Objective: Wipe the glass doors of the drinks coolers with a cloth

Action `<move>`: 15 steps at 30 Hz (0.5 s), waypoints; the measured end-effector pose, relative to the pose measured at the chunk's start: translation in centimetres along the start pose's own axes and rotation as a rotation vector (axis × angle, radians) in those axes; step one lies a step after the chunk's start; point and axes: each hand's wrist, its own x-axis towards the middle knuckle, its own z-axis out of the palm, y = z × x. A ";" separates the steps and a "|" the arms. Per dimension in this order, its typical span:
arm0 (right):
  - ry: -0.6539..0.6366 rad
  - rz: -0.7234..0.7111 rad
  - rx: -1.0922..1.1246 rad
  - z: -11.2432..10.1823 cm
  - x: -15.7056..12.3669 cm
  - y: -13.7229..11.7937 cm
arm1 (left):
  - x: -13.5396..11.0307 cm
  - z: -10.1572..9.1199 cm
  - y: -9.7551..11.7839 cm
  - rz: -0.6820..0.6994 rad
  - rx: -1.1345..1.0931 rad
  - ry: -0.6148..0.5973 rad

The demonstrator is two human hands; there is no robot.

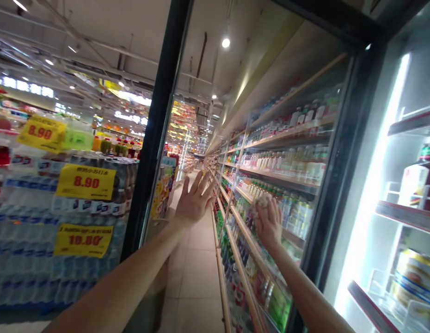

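Note:
An open glass cooler door (pixel 201 115) with a black frame stands in front of me in a shop aisle. My left hand (pixel 195 200) lies flat against the glass, fingers spread. My right hand (pixel 268 221) presses a crumpled white cloth (pixel 261 202) against the same pane, fingers wrapped over it. Through the glass I see the aisle and long shelves of bottled drinks (pixel 287 162).
The lit cooler interior (pixel 409 208) with jars and bottles on its shelves is at the right. At the left stands a stack of bottled-water packs (pixel 45 240) with yellow price signs (pixel 86 182). A tiled aisle floor (pixel 197 277) runs ahead.

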 end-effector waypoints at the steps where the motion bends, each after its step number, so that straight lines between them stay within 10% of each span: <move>1: 0.055 0.127 -0.025 -0.1 0.2 1.4 | -0.1 0.0 0.2 -0.014 0.001 -0.002; 5: 0.215 0.460 -0.037 -0.1 2.1 2.2 | -0.3 -0.1 0.7 -0.020 0.009 0.008; 11: -0.051 -0.181 0.094 0.6 1.2 -5.7 | -0.6 -0.3 0.3 -0.011 -0.024 -0.010; 15: 0.025 -0.038 0.016 0.3 1.6 -2.3 | -1.3 -0.6 0.0 0.058 -0.019 -0.021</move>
